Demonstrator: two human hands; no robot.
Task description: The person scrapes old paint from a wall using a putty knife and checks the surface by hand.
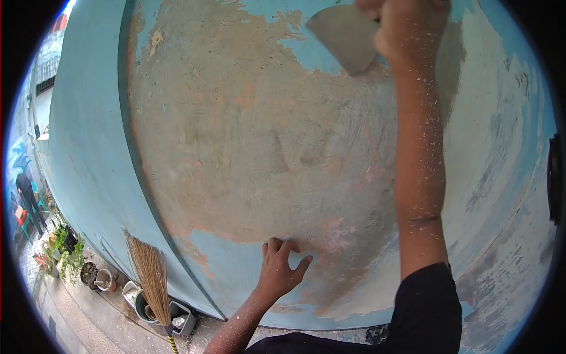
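My right hand (407,26) is raised high and gripped around the handle of a wide metal scraper (344,38), whose blade lies against the wall (247,135) at the edge of a patch of light blue paint. Flecks of paint dust cover my right forearm. My left hand (279,268) rests lower down with its fingers spread and fingertips pressed on the wall, where bare brownish plaster meets the blue paint. It holds nothing. Much of the wall's middle is bare, with blue paint left around the edges.
A straw broom (150,277) leans at the wall's base on the lower left. Beside it stand buckets (141,307) and potted plants (68,253) along the pavement. A person (26,194) in dark clothes stands far off at the left.
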